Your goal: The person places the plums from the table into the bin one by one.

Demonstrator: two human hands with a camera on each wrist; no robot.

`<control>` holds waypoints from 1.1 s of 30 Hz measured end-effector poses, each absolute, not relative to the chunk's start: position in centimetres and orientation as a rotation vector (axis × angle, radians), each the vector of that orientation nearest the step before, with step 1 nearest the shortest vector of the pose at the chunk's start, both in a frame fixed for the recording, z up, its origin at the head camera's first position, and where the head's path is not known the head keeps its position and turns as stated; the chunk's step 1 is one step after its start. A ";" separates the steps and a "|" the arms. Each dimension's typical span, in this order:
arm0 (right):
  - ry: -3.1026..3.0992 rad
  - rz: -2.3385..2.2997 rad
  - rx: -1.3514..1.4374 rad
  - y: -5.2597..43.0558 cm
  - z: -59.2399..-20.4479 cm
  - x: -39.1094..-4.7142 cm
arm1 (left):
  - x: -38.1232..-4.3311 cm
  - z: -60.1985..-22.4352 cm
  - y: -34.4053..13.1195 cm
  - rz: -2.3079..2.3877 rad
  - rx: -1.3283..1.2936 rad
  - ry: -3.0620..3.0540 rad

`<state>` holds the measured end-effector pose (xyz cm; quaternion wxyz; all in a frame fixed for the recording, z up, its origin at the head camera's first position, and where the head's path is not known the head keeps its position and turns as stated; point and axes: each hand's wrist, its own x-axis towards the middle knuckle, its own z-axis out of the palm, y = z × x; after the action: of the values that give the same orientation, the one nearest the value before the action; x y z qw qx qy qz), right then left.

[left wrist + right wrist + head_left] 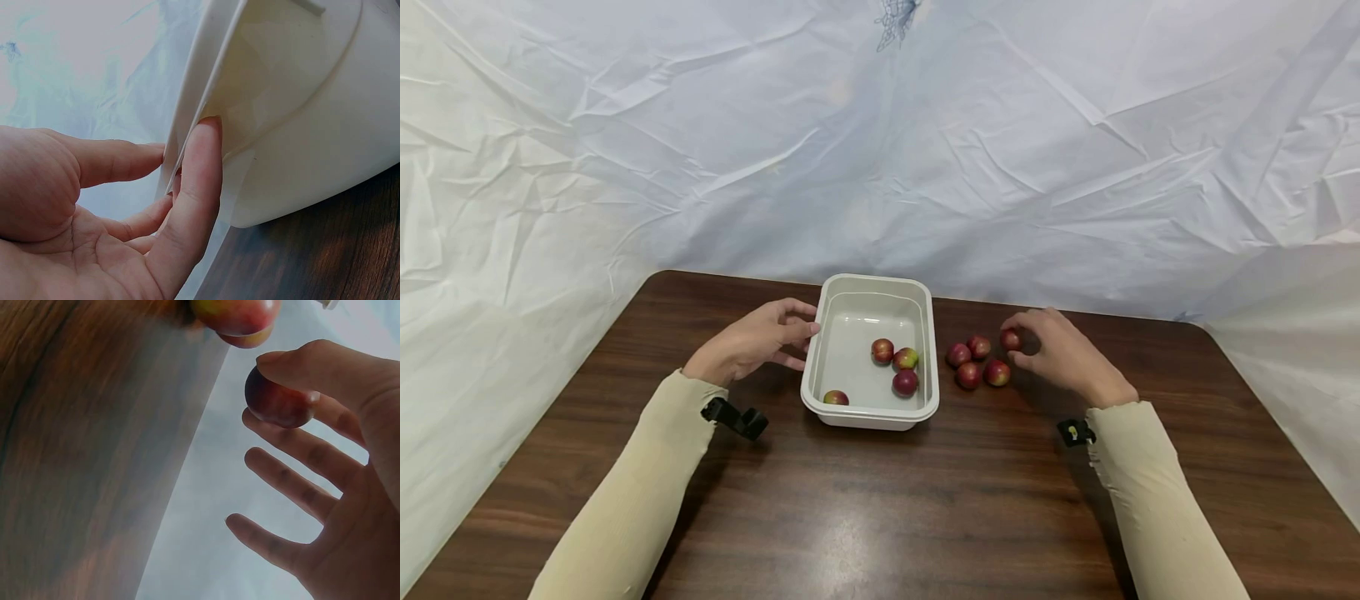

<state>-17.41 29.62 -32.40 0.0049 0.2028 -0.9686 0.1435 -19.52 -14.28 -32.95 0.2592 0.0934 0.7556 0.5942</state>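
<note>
A white plastic container [871, 312] stands on the table with several red and yellow-green plums inside, among them a dark red plum [906, 382]. My left hand [767, 337] holds its left rim [199, 94], thumb on the lip and forefinger beneath it. Right of the container my right hand [1060, 350] pinches a dark red plum [281, 400] between thumb and fingers; the other fingers are spread. Beside this hand lies a loose group of several plums, such as a plum [997, 372] nearest the thumb.
The dark wooden table [865, 508] has its far edge just behind the container. White crinkled sheeting [865, 167] hangs behind and at both sides. A black wrist camera [735, 418] sits on the left sleeve, another camera [1076, 432] on the right.
</note>
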 end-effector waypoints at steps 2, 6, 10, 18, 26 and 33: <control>-3.021 0.450 0.631 29.5 -32.3 -17.3 | -19.5 -32.9 -14.3 1.611 0.252 2.047; -3.008 0.455 0.608 29.3 -32.1 -17.1 | -19.5 -32.9 -14.3 1.614 0.255 2.045; -2.981 0.452 0.604 29.0 -31.9 -16.9 | -19.5 -32.9 -14.3 1.616 0.261 2.042; -2.936 0.452 0.619 28.3 -31.1 -16.5 | -19.5 -32.9 -14.3 1.607 0.256 2.048; -2.890 0.449 0.649 27.6 -30.5 -16.1 | -19.5 -32.9 -14.3 1.607 0.257 2.051; -2.847 0.435 0.676 27.0 -30.2 -15.9 | -19.5 -32.8 -14.3 1.607 0.251 2.047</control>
<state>-15.94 27.04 -30.17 0.0914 0.2276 -0.9584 0.1463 -19.46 -14.29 -32.79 0.2604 0.0928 0.7560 0.5934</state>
